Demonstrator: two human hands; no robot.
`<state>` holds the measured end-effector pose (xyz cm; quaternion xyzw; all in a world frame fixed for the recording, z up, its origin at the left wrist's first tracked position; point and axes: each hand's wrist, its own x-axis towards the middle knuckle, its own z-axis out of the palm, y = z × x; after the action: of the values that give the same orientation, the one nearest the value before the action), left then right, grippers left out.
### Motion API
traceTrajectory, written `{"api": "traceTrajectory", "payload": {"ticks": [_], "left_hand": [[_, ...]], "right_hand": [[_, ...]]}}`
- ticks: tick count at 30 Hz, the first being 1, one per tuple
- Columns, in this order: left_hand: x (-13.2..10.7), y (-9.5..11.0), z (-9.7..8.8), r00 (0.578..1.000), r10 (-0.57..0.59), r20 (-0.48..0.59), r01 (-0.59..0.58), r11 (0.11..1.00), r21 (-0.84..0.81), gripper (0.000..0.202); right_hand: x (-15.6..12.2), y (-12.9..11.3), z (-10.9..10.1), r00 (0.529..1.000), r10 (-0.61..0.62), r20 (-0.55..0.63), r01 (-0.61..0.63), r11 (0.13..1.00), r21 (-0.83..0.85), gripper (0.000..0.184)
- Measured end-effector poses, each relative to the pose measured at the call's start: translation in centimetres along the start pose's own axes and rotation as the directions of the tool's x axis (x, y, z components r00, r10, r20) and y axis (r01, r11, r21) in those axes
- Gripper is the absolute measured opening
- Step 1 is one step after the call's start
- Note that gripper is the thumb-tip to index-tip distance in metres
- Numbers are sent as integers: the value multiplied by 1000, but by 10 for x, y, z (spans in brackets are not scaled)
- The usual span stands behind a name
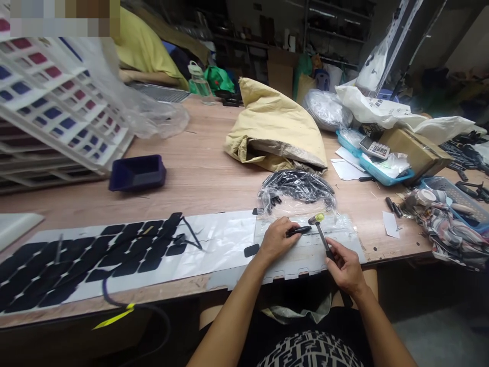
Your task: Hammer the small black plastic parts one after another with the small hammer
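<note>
Gripping slim black rod-shaped piece [300, 231] in left hand [278, 237], over flat pale-grey board [280, 264]. Grasping small dark-handled, yellow-tipped mallet [323, 236] in right hand [347, 267], with mallet head [316, 219] near piece's free end.

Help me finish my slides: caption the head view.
At a wood-grain table, the left hand holds a slim black piece near a hammer in the right hand.

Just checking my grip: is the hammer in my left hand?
No, the right hand holds the hammer, while the left hand holds a small black piece.
</note>
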<state>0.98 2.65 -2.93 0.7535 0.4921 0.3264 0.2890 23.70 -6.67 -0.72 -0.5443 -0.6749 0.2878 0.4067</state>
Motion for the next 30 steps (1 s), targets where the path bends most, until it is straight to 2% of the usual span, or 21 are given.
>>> {"api": "traceTrajectory", "payload": {"ticks": [6, 9, 16, 23, 27, 30], "left_hand": [[0, -2, 1, 1000, 3, -11, -3, 1000, -14, 20], [0, -5, 3, 999, 28, -21, -28, 999, -21, 21], [1, -2, 2, 1000, 1, -5, -2, 1000, -11, 19], [1, -7, 3, 1000, 22, -12, -22, 999, -23, 19], [1, -8, 4, 1000, 7, -4, -7, 1000, -20, 19], [1, -6, 4, 1000, 0, -5, 0, 1000, -3, 19]], "right_hand": [[-5, -20, 6, 979, -197, 54, 201, 974, -100, 52], [-4, -24, 7, 974, -224, 40, 227, 967, -116, 54], [-3, -22, 9, 983, -175, 62, 183, 970, -162, 52], [-4, -22, 3, 995, -103, -9, 101, 985, -141, 51], [-5, -16, 4, 996, -89, 21, 91, 985, -147, 49], [-1, -9, 3, 999, -34, 0, 34, 993, -115, 48]]}}
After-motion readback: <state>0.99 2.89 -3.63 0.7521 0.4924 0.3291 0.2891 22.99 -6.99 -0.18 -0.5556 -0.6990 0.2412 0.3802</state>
